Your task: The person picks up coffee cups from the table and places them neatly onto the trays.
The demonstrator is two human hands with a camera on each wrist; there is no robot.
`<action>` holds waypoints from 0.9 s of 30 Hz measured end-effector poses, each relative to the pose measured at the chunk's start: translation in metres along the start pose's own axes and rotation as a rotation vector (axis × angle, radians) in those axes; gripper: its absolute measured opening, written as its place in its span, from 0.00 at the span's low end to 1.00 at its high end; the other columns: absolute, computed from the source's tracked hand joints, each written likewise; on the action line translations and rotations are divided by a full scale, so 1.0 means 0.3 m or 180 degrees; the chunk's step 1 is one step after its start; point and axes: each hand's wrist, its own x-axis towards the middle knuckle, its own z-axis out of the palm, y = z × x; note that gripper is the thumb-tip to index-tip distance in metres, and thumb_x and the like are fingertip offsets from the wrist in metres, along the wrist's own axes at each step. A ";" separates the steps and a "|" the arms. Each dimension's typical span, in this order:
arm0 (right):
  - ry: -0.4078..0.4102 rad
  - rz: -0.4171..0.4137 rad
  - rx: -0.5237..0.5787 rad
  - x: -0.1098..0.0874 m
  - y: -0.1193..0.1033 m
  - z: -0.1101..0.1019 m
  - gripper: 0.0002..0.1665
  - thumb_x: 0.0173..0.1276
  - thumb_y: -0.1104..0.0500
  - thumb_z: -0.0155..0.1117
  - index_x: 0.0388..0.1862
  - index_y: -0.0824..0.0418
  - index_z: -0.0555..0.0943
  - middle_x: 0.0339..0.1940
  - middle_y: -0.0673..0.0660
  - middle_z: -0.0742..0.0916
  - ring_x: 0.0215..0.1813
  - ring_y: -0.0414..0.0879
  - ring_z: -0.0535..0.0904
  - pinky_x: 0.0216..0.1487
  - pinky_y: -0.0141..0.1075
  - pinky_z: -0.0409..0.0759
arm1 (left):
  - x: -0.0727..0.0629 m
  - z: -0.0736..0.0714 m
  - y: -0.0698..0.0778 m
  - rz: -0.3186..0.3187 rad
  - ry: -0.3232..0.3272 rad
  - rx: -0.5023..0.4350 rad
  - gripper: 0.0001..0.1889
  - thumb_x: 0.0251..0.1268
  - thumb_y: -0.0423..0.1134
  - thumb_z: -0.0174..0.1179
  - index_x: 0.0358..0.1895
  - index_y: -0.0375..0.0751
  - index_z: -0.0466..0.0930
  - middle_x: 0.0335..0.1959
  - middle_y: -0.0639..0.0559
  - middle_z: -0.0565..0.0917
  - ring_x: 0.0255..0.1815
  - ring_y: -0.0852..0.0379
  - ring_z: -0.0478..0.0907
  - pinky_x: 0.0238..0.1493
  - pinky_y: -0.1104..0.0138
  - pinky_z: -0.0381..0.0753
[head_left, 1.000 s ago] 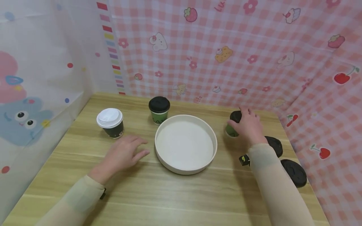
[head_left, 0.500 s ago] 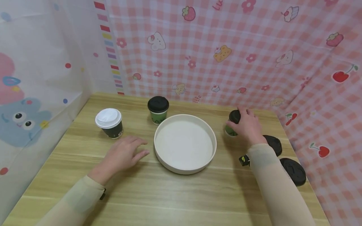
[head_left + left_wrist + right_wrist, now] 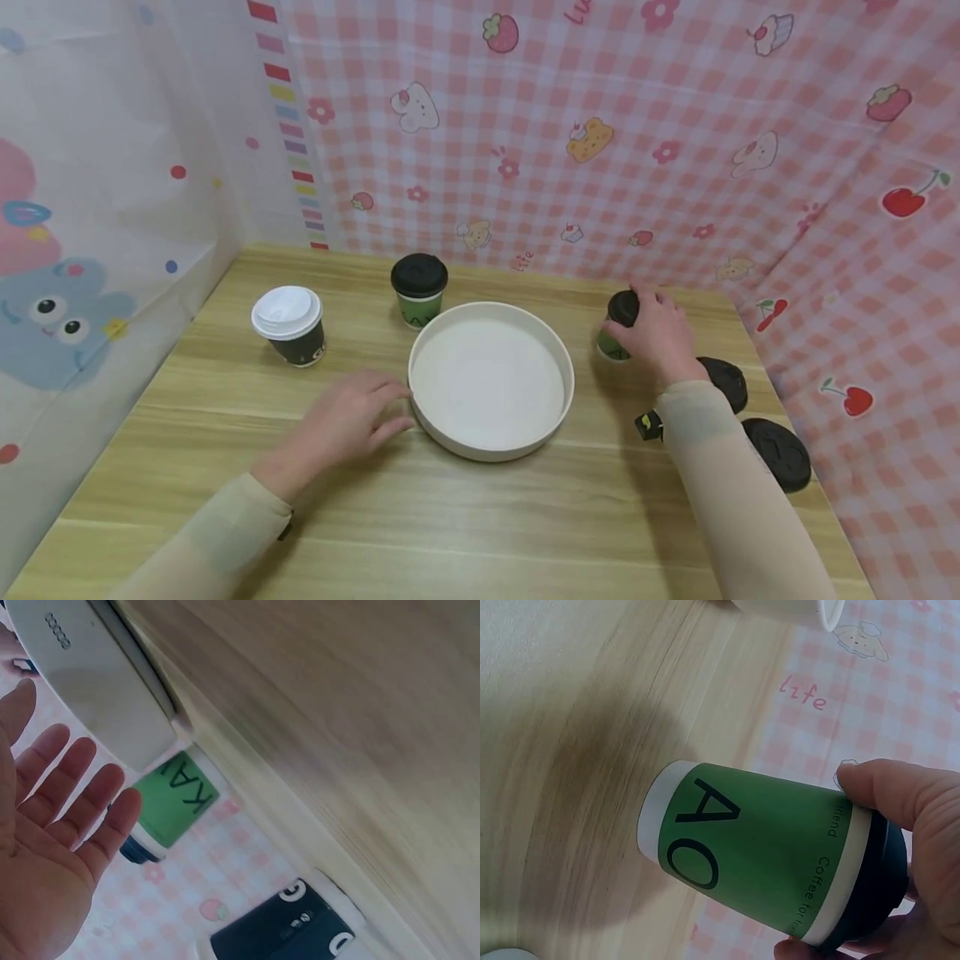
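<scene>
At the right, my right hand (image 3: 660, 335) holds a green paper coffee cup (image 3: 757, 844) with a black lid (image 3: 874, 881). In the right wrist view, the thumb and fingers are on opposite sides of the cup near its lid. The cup stands upright in the head view. My left hand (image 3: 341, 423) is beside the left rim of a round off-white tray (image 3: 491, 379), fingers slightly bent and fingertips right at the rim. The left wrist view shows that palm (image 3: 41, 892) holding nothing, below the tray wall (image 3: 97, 682).
Behind the tray stands another green cup (image 3: 418, 310) with a black lid. A dark cup (image 3: 300, 343) with a white lid is at the left. Two black, rounded objects (image 3: 777, 454) lie by the right table edge, partly behind the right sleeve. Patterned cloth (image 3: 540, 125) borders the table.
My left hand has moved right, up to the tray's rim. The right hand stays on the green cup, and the cups and tray have not visibly moved.
</scene>
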 end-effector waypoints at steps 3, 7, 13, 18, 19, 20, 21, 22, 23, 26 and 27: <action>0.0015 0.0074 0.0028 0.001 -0.001 0.003 0.55 0.72 0.37 0.66 0.89 0.55 0.55 0.81 0.80 0.64 0.79 0.80 0.61 0.75 0.75 0.67 | 0.000 0.005 0.022 0.0170 0.0091 0.0003 0.20 0.65 0.49 0.76 0.54 0.41 0.88 0.53 0.46 0.91 0.56 0.44 0.87 0.63 0.48 0.86; 0.0216 0.0081 0.0117 -0.021 -0.022 -0.007 0.55 0.71 0.39 0.64 0.89 0.53 0.54 0.80 0.79 0.65 0.77 0.79 0.62 0.72 0.73 0.71 | 0.001 0.012 0.050 0.0385 0.0219 0.0011 0.21 0.64 0.47 0.77 0.54 0.40 0.88 0.55 0.46 0.90 0.58 0.45 0.87 0.65 0.51 0.86; 0.0794 -0.0520 0.0369 -0.115 -0.165 -0.067 0.49 0.69 0.43 0.68 0.85 0.52 0.62 0.76 0.72 0.74 0.73 0.74 0.68 0.65 0.70 0.75 | 0.007 0.020 0.080 0.0551 0.0274 -0.0039 0.21 0.64 0.47 0.77 0.55 0.41 0.88 0.56 0.48 0.89 0.61 0.46 0.86 0.67 0.52 0.85; 0.0757 -0.1120 0.0350 -0.205 -0.274 -0.050 0.47 0.65 0.46 0.73 0.81 0.54 0.69 0.73 0.68 0.78 0.70 0.71 0.74 0.60 0.66 0.80 | 0.014 0.024 0.093 0.0552 0.0213 -0.0043 0.19 0.66 0.47 0.76 0.54 0.42 0.88 0.55 0.49 0.89 0.61 0.47 0.86 0.68 0.53 0.85; 0.0710 -0.1184 0.0342 -0.220 -0.286 -0.038 0.48 0.65 0.46 0.74 0.81 0.55 0.69 0.73 0.68 0.79 0.69 0.70 0.75 0.60 0.66 0.81 | 0.014 0.025 0.094 0.0543 0.0198 -0.0037 0.19 0.66 0.47 0.76 0.54 0.42 0.88 0.55 0.49 0.89 0.61 0.47 0.86 0.68 0.53 0.85; 0.0672 -0.1238 0.0337 -0.233 -0.296 -0.027 0.48 0.64 0.46 0.75 0.81 0.55 0.69 0.73 0.67 0.79 0.69 0.70 0.76 0.62 0.64 0.81 | 0.014 0.025 0.096 0.0542 0.0193 -0.0033 0.18 0.66 0.47 0.76 0.54 0.42 0.88 0.54 0.49 0.89 0.61 0.47 0.86 0.67 0.53 0.85; 0.0642 -0.1276 0.0327 -0.245 -0.303 -0.014 0.49 0.63 0.45 0.76 0.81 0.55 0.69 0.74 0.67 0.79 0.69 0.69 0.76 0.62 0.64 0.81 | 0.014 0.026 0.096 0.0540 0.0186 -0.0029 0.18 0.66 0.47 0.76 0.53 0.42 0.88 0.54 0.49 0.89 0.60 0.48 0.86 0.67 0.53 0.85; 0.0618 -0.1320 0.0322 -0.254 -0.309 -0.002 0.49 0.63 0.45 0.77 0.81 0.55 0.70 0.73 0.67 0.79 0.69 0.69 0.77 0.64 0.63 0.80 | 0.015 0.027 0.096 0.0546 0.0191 -0.0030 0.18 0.66 0.47 0.76 0.53 0.42 0.88 0.53 0.50 0.89 0.60 0.48 0.86 0.67 0.53 0.86; 0.0591 -0.1364 0.0341 -0.262 -0.313 0.010 0.49 0.63 0.45 0.77 0.80 0.55 0.70 0.73 0.66 0.79 0.69 0.68 0.77 0.65 0.63 0.80 | 0.014 0.028 0.096 0.0554 0.0199 -0.0030 0.17 0.66 0.47 0.76 0.52 0.41 0.88 0.52 0.50 0.89 0.59 0.48 0.86 0.66 0.54 0.86; 0.0548 -0.1455 0.0376 -0.281 -0.323 0.039 0.50 0.61 0.45 0.79 0.80 0.56 0.71 0.73 0.66 0.80 0.70 0.68 0.77 0.69 0.62 0.78 | 0.014 0.032 0.095 0.0592 0.0234 -0.0035 0.16 0.66 0.46 0.76 0.50 0.41 0.88 0.50 0.50 0.89 0.58 0.48 0.86 0.65 0.54 0.86; 0.0543 -0.1475 0.0386 -0.285 -0.325 0.047 0.50 0.60 0.45 0.79 0.79 0.56 0.71 0.72 0.66 0.81 0.70 0.69 0.77 0.70 0.62 0.78 | 0.014 0.033 0.094 0.0601 0.0241 -0.0036 0.16 0.65 0.46 0.76 0.50 0.41 0.89 0.50 0.50 0.89 0.57 0.48 0.86 0.64 0.54 0.86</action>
